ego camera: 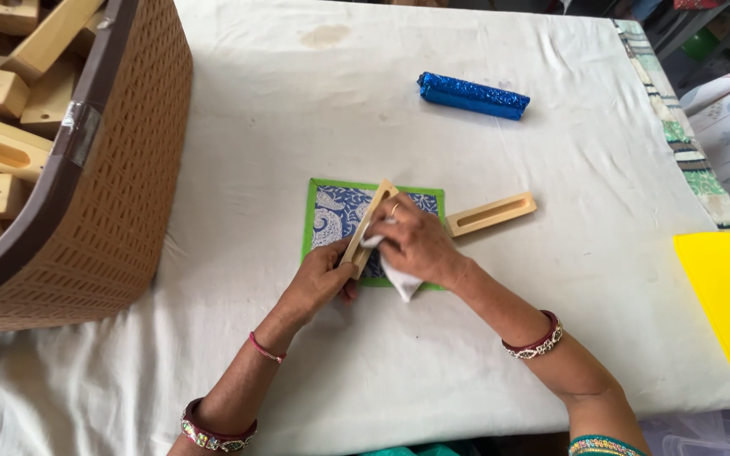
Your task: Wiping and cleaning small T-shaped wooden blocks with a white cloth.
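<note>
My left hand (318,279) grips the near end of a long pale wooden block (367,226) that lies slanted over a blue patterned mat with a green border (331,213). My right hand (414,243) presses a white cloth (400,283) against the block's side; a corner of the cloth sticks out below the hand. A second wooden block with a long slot (492,214) lies just right of the mat, apart from both hands.
A brown woven basket (103,186) holding several wooden blocks stands at the left. A shiny blue roll (473,95) lies at the far side of the white-covered table (297,93). A yellow plastic item (728,287) sits at the right edge.
</note>
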